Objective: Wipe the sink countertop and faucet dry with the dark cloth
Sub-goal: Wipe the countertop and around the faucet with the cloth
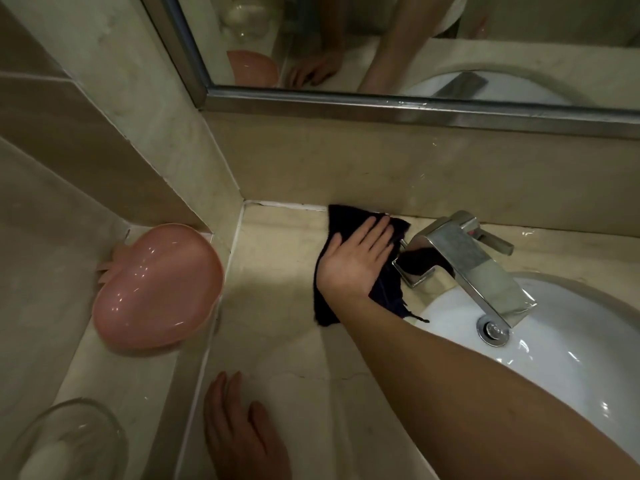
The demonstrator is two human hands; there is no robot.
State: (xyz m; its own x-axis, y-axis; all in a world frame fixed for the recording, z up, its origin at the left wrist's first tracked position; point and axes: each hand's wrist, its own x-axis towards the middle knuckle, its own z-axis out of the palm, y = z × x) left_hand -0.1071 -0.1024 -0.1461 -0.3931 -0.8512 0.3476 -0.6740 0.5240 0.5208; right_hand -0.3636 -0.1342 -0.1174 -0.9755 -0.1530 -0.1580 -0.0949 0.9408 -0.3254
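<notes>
Dark cloth [356, 271] under flat right hand [356, 259], beside faucet [464, 258], left hand [239, 427] flat on countertop [277, 289]

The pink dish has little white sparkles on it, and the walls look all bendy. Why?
Head view: the sparkles on the pink dish are glare from a light on its shiny surface; the faucet and sink glint likewise. The wide-angle lens bends the mirror frame. The left hand lies in dim shadow.
</notes>
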